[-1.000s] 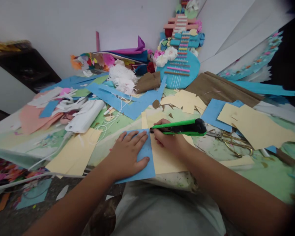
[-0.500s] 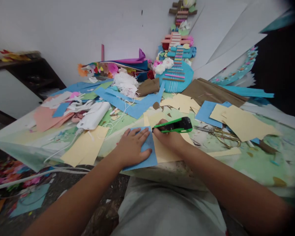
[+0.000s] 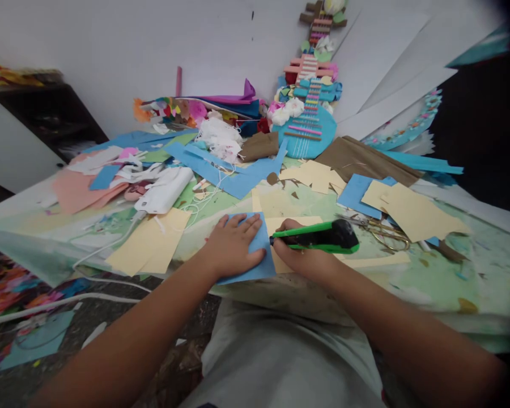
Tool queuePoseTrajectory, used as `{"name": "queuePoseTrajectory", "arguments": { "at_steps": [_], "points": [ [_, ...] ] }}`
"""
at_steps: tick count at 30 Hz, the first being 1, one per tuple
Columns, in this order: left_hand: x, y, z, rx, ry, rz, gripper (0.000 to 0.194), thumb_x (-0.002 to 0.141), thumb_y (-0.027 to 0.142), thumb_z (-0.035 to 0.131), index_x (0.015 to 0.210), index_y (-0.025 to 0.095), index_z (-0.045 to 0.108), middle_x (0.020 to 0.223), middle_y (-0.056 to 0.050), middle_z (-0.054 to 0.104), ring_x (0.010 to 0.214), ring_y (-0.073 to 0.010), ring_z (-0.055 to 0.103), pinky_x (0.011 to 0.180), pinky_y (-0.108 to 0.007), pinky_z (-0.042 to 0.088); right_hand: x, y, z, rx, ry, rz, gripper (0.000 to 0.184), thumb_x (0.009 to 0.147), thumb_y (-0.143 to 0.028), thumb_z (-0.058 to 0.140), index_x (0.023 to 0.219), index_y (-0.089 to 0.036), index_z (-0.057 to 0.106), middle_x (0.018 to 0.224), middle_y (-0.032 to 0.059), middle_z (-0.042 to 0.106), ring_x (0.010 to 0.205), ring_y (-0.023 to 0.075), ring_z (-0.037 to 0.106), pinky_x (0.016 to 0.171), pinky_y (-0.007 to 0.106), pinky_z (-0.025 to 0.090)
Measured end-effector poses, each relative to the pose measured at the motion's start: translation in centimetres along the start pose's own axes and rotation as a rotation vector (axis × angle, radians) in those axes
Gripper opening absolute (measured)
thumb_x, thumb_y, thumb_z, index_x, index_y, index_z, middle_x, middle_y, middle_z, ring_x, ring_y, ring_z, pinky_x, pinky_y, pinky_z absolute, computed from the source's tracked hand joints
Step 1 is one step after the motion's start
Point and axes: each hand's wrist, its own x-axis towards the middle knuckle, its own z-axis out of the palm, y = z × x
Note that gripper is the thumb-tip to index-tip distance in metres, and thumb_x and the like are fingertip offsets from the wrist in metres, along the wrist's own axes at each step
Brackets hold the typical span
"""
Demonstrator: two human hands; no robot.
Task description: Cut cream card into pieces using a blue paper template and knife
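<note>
My left hand (image 3: 234,245) lies flat with fingers spread on a blue sheet of paper (image 3: 255,271) at the table's front edge. Under the blue sheet's right side, a cream sheet (image 3: 283,262) sticks out. My right hand (image 3: 295,249) is closed around a green and black utility knife (image 3: 323,236). The knife's tip end points left, at the right edge of the blue sheet; the blade itself is too small to make out. To the right of the knife lies a pair of scissors with gold handles (image 3: 386,233).
A white power bank (image 3: 164,191) with a cable and cream paper (image 3: 153,243) lie to the left. Blue offcuts (image 3: 238,184) and tangled white string (image 3: 219,139) are farther back. A turquoise paper guitar (image 3: 308,133) leans on the wall. Cream pieces (image 3: 420,212) lie at right.
My right hand has drawn the knife toward me along the blue sheet's right edge. My left hand stays pressed on the sheet. The view has shifted slightly.
</note>
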Motion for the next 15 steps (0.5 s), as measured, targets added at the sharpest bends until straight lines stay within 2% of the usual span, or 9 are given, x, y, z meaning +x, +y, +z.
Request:
{"name": "queuePoseTrajectory", "arguments": {
  "at_steps": [6, 11, 15],
  "points": [
    [0.0, 0.0, 0.0, -0.01, -0.012, -0.006, 0.066, 0.079, 0.052, 0.03, 0.134, 0.017, 0.031, 0.142, -0.003, 0.028, 0.126, -0.029, 0.027, 0.102, -0.049, 0.015, -1.8, -0.3, 0.2, 0.042, 0.053, 0.038, 0.011, 0.073, -0.028, 0.043, 0.066, -0.021, 0.038, 0.058, -0.0038, 0.046, 0.055, 0.0106, 0.045, 0.055, 0.024, 0.034],
    [0.0, -0.1, 0.1, -0.017, -0.02, -0.014, 0.067, 0.078, 0.053, 0.03, 0.135, 0.017, 0.031, 0.142, -0.002, 0.027, 0.125, -0.0298, 0.027, 0.102, -0.05, 0.013, -3.2, -1.4, -0.1, -0.047, 0.075, 0.202, 0.01, 0.07, -0.03, 0.046, 0.066, -0.021, 0.044, 0.058, -0.0017, 0.052, 0.054, 0.0125, 0.046, 0.051, 0.025, 0.033],
    [0.0, -0.1, 0.0, -0.006, -0.041, -0.015, 0.068, 0.079, 0.053, 0.028, 0.135, 0.016, 0.029, 0.143, -0.002, 0.025, 0.126, -0.0291, 0.025, 0.102, -0.05, 0.013, -4.1, -2.0, 0.4, -0.082, 0.081, 0.279, 0.01, 0.069, -0.031, 0.047, 0.065, -0.021, 0.047, 0.053, -0.0025, 0.051, 0.05, 0.0123, 0.045, 0.047, 0.024, 0.031]
  ]
}}
